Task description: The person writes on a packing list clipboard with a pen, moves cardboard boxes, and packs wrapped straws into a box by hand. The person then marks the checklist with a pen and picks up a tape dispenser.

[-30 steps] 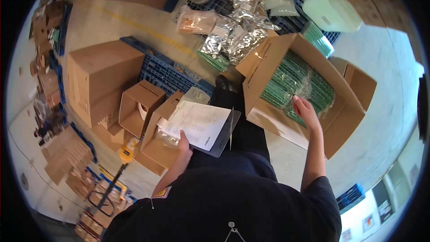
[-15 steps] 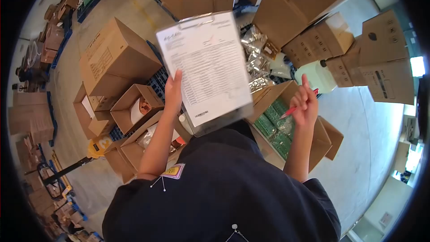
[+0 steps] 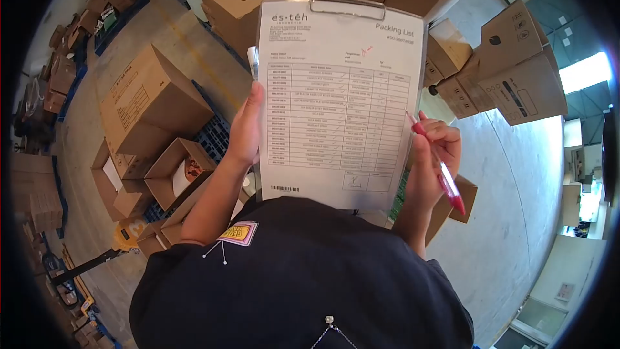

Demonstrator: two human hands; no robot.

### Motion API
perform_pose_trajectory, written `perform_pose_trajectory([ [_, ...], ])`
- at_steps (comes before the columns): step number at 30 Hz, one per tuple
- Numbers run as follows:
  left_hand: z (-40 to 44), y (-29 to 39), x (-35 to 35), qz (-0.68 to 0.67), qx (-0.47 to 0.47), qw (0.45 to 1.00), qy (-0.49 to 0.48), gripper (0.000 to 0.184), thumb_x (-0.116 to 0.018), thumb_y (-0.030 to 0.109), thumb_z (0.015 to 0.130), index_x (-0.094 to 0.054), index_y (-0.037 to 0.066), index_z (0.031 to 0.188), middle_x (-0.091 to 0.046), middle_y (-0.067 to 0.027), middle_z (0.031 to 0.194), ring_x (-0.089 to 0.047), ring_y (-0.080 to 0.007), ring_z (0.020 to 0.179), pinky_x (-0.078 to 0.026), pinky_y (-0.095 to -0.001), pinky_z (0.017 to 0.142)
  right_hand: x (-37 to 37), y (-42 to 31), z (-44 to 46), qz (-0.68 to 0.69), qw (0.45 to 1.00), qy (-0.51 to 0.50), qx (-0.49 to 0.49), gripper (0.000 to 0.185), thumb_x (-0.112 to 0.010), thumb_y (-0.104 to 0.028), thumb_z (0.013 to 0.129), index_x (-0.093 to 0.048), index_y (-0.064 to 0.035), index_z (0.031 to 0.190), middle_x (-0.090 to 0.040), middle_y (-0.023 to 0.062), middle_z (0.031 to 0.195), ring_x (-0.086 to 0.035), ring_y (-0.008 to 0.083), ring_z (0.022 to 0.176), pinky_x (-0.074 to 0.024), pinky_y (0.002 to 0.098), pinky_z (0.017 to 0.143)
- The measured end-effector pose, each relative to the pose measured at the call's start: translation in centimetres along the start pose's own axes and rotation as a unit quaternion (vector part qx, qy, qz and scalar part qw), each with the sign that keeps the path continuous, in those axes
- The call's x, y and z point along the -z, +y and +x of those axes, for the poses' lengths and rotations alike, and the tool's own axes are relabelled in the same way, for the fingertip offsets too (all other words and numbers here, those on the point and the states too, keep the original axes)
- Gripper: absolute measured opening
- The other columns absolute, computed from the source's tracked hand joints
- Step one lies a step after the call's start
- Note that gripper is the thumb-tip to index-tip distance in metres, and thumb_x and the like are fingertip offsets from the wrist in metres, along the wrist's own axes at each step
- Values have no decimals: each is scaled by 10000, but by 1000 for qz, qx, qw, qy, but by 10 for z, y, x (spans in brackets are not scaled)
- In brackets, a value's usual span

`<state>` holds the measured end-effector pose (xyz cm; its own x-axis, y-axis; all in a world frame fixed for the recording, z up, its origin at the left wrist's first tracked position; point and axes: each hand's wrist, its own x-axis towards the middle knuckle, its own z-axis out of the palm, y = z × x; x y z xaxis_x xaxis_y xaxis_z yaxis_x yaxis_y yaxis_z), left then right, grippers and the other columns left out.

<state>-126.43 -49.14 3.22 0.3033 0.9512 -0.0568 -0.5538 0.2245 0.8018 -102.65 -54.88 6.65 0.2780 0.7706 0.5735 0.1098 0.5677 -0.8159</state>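
Observation:
My left hand grips the left edge of a clipboard, thumb in front and the other fingers hidden behind it. A printed packing list lies under the metal clip, with rows of text, small tick marks and a signature box at the bottom. A white object sticks out by the board's left edge above my thumb; its kind is unclear. My right hand is closed around a red pen, its tip at the sheet's right edge. Whether that hand touches the board I cannot tell.
Open cartons and a tall carton stand on blue pallets to the left. More cartons are stacked at the right. A yellow-and-black pallet jack is at lower left. Grey concrete floor extends on the right.
The clipboard has come nearer and straightened, so its print is readable and it covers the boxes behind. My right hand, earlier apart with a raised finger, has moved to the board's right edge with the pen.

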Motion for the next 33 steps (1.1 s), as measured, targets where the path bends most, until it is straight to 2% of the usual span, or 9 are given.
perform_pose_trajectory([
  [1,-2,1,-1,3,3,1000,3,552,-295,406,914,-341,-42,1232,-462,-157,1180,-485,-191,1049,-395,-278,882,-1,4,-7,18,1000,-11,4,192,-555,8,760,-431,-28,902,-503,36,786,-493,108,749,-223,392,986],
  [4,-2,1,-4,13,-19,1000,16,544,-292,413,912,-367,-31,1217,-501,-147,1133,-525,-168,998,-440,-262,824,-9,2,-19,-79,997,-25,-10,207,-538,-55,801,-425,-19,971,-524,50,778,-494,106,749,-317,333,924],
  [5,-2,0,-2,12,-17,1000,18,542,-297,410,912,-362,-32,1220,-498,-149,1138,-526,-170,998,-441,-263,824,-14,-3,-22,-4,997,-2,-71,207,-542,-66,805,-441,-4,974,-527,49,775,-507,104,742,-363,283,855],
  [8,-1,1,1,12,-17,1000,15,541,-306,405,911,-356,-32,1225,-493,-153,1146,-525,-176,1001,-439,-266,827,-12,-3,-24,-17,990,-60,-127,213,-559,-63,798,-457,11,970,-527,61,804,-512,113,751,-384,230,775],
  [9,0,1,1,12,-22,1000,8,540,-309,403,911,-354,-33,1227,-491,-154,1150,-523,-179,1004,-437,-269,831,-14,1,-24,-42,993,-36,-107,140,-577,9,744,-499,11,860,-514,66,789,-494,112,722,-392,215,703],
  [17,3,3,4,14,-27,999,17,544,-317,403,909,-345,-36,1231,-474,-152,1172,-500,-185,1035,-416,-280,861,-16,5,-37,-89,988,-87,-96,171,-545,55,680,-439,-6,800,-462,47,701,-393,58,572,-339,173,534],
  [21,5,7,12,6,-10,1000,3,544,-288,386,920,-312,-44,1253,-418,-159,1229,-439,-200,1104,-349,-292,928,-18,2,-46,-102,983,-103,-110,150,-507,41,682,-414,-25,779,-445,48,690,-390,80,589,-329,190,556],
  [24,8,6,11,12,-19,1000,9,551,-302,400,914,-319,-37,1248,-443,-152,1205,-470,-195,1070,-392,-291,892,-17,6,-52,-75,983,-98,-133,148,-515,33,688,-414,-26,778,-454,54,701,-403,82,597,-337,197,562],
  [33,11,8,16,20,-5,999,33,552,-291,397,917,-307,-40,1254,-427,-149,1223,-455,-195,1087,-381,-293,906,-25,21,-46,-93,986,-67,-117,163,-569,31,690,-442,-4,786,-475,50,700,-430,57,592,-364,173,539],
])
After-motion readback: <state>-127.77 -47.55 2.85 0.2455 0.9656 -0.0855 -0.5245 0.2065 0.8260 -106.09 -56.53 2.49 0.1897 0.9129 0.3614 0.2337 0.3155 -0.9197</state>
